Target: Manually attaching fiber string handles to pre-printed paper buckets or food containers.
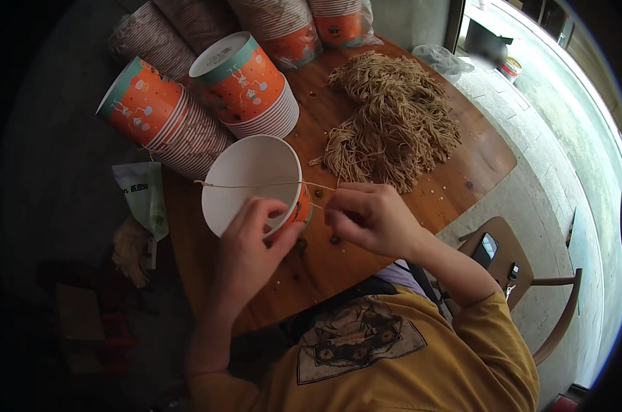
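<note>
A white-lined paper tub point(246, 161) with an orange printed outside lies tilted on the table, its mouth toward me. A thin tan cord point(256, 185) runs across that mouth, and its left end sticks out past the rim. My right hand point(369, 216) is closed on the cord just right of the tub; a second strand shows between the tub's side and these fingers. In front of the tub's lower right rim is my left hand point(249, 240), fingers bent and thumb apart from them. I see nothing held between them. Whether they touch the rim is unclear.
A heap of tan cords point(400, 117) lies at the table's far right. Stacked tubs, one upright stack point(246, 89) and one leaning stack point(156, 113), stand behind the tub, with bagged stacks point(277, 31) farther back. A chair point(507, 254) holding a phone point(486, 250) is at right.
</note>
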Demonstrator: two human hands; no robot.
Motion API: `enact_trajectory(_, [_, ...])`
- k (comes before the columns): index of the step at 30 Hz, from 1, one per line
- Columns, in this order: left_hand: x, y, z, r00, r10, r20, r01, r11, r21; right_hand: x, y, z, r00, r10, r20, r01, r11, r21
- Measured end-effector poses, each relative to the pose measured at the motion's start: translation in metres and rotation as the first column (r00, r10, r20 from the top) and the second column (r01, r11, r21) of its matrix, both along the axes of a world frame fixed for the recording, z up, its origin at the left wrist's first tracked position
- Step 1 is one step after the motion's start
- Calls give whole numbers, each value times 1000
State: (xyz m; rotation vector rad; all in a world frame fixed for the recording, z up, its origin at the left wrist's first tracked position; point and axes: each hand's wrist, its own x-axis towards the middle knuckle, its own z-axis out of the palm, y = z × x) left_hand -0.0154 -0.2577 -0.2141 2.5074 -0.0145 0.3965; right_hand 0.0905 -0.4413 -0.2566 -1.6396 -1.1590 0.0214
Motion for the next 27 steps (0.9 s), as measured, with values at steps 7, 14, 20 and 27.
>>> enact_trajectory(7, [11,5,-5,993,-9,-115,-14,980,-200,-8,16,-17,981,-112,-161,98,991,-92])
enact_trajectory(14, [8,17,12,985,-30,-171,-25,950,-312,-9,30,-10,978,-176,-108,175,984,-20])
enact_trajectory(20, [7,17,13,985,-56,-164,-3,939,-343,-8,39,-8,972,-196,-126,197,980,-4])
enact_trajectory(27, [6,15,15,976,-73,-205,3,947,-322,-6,40,-7,970,-172,-170,163,985,-62])
